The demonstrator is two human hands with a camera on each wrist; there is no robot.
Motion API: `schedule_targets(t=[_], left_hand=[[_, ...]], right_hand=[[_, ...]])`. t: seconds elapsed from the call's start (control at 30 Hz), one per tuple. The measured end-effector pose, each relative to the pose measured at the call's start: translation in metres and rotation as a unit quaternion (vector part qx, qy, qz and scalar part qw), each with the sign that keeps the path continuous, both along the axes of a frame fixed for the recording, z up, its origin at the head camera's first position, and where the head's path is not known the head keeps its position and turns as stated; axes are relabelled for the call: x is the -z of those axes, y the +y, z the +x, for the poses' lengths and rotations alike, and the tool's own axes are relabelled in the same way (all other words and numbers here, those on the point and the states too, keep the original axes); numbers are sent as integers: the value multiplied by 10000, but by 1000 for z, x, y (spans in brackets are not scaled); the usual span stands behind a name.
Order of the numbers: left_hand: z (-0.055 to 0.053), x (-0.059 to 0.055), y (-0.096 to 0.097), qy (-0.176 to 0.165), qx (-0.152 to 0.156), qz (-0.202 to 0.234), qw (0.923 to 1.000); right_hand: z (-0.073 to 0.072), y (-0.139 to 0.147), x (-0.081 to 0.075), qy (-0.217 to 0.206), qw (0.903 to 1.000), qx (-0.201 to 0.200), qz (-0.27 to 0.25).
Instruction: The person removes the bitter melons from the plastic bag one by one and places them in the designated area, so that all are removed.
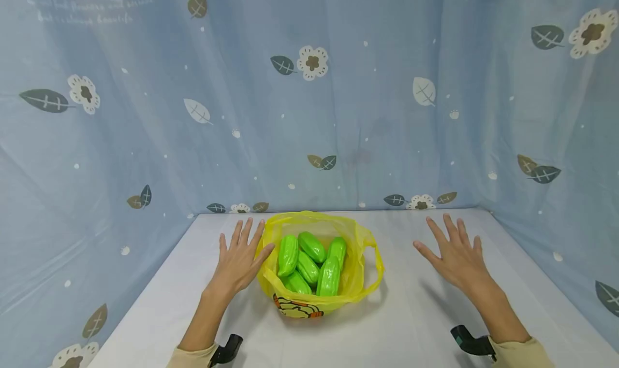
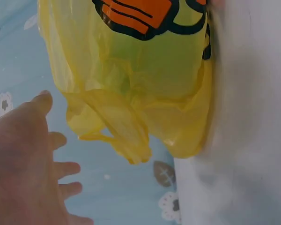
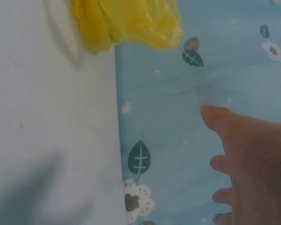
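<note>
A yellow plastic bag (image 1: 365, 282) stands with its mouth wide on the white table, a handle loop hanging out at its right side. Several shiny green vegetable-shaped pieces (image 1: 309, 267) lie inside it. My left hand (image 1: 238, 260), fingers spread and straight, is just left of the bag, its thumb overlapping the rim in the head view. In the left wrist view the bag (image 2: 164, 79) shows an orange and black print, and the hand (image 2: 23, 159) holds nothing. Farther off to the right of the bag, my right hand (image 1: 456, 258) hovers with spread fingers and holds nothing.
The white table (image 1: 396, 330) runs back to a blue curtain (image 1: 251, 131) printed with leaves and flowers, which also closes in both sides. A black wrist mount (image 1: 227, 350) is on the left wrist, another (image 1: 471, 342) on the right.
</note>
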State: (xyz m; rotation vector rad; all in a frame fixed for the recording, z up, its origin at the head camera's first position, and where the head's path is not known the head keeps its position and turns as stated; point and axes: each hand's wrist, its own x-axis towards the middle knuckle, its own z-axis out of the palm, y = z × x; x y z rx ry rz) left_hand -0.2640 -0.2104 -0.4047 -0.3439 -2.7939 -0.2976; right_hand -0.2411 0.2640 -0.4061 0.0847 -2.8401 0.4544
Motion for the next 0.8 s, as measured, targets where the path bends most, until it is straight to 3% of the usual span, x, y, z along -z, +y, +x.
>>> schedule_targets(t=[0.13, 0.27, 0.57, 0.8], left_hand=[[1, 0, 1, 76, 66, 278, 9996], [6, 2, 0, 186, 119, 904, 9957], [15, 13, 4, 523, 128, 2107, 9761], [14, 14, 7, 216, 256, 2756, 9607]], right_hand=[[1, -5, -2, 16, 10000, -48, -67], [2, -11, -5, 158, 9996, -103, -192], [4, -30, -16, -20, 9990, -87, -439], [6, -46, -21, -37, 9983, -62, -578]])
